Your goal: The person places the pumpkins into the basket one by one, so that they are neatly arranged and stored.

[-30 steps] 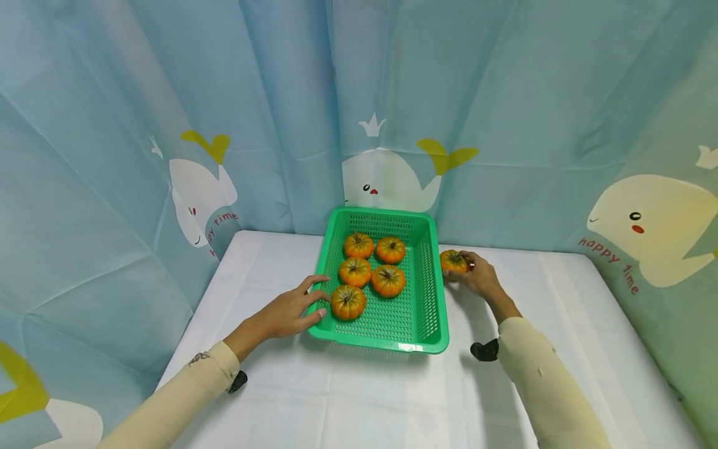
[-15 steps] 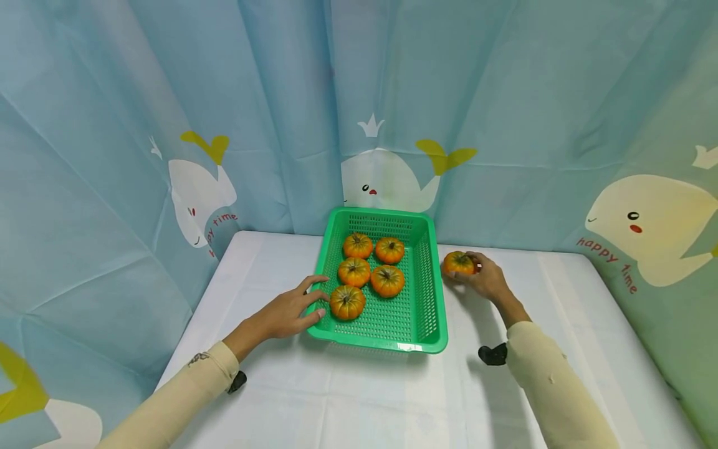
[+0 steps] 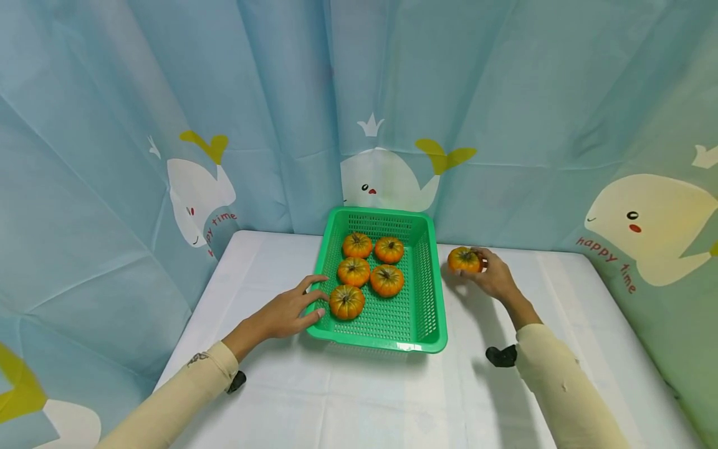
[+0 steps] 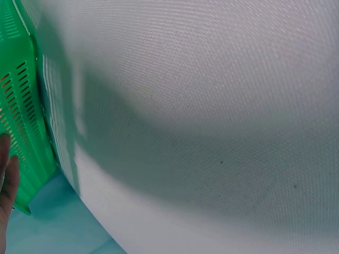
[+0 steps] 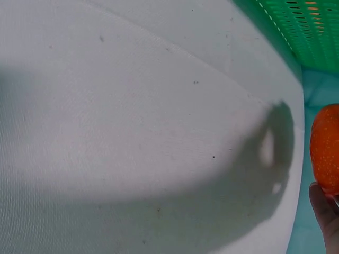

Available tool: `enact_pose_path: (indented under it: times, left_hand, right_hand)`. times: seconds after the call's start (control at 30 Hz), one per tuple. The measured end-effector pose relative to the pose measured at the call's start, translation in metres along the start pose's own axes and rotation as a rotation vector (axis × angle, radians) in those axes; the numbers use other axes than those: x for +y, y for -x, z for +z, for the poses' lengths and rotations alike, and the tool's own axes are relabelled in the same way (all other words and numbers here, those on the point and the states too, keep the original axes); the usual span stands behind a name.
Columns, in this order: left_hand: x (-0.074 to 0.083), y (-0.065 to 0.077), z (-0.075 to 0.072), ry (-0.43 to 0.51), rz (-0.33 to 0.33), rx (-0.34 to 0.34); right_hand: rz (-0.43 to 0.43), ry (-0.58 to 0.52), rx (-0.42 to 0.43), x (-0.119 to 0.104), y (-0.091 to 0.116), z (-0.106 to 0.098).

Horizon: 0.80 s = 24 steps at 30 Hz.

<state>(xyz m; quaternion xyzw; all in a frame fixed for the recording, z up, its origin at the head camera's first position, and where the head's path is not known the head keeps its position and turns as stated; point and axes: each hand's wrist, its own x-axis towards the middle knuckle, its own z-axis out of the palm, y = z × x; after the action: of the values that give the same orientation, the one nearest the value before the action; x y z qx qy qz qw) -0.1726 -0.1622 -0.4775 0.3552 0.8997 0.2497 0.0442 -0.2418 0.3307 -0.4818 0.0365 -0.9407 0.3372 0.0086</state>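
A small orange pumpkin is in my right hand, whose fingers and thumb grip its right side. It hangs just right of the green basket, apart from its wall. In the right wrist view the pumpkin shows at the right edge, clear of its shadow on the table. My left hand rests its spread, relaxed fingers at the basket's left rim. Several more pumpkins lie inside the basket, the nearest pumpkin close to the left fingertips. Only part of the left hand shows in the left wrist view.
The basket stands on a white-covered table, near its back edge. Behind and at both sides hangs a blue curtain with printed whales. A dark object sits at the right sleeve's cuff.
My right hand has moved a little to the right with the pumpkin, widening the gap from the basket. My left hand and the pumpkins in the basket have stayed put.
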Motion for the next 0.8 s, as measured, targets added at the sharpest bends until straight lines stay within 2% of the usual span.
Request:
enact_pose_path:
  times: [0.8]
  left_hand:
    - [0.001, 0.000, 0.000, -0.009, 0.010, 0.001]
  right_hand:
    - [-0.008, -0.003, -0.022, -0.024, 0.001, -0.018]
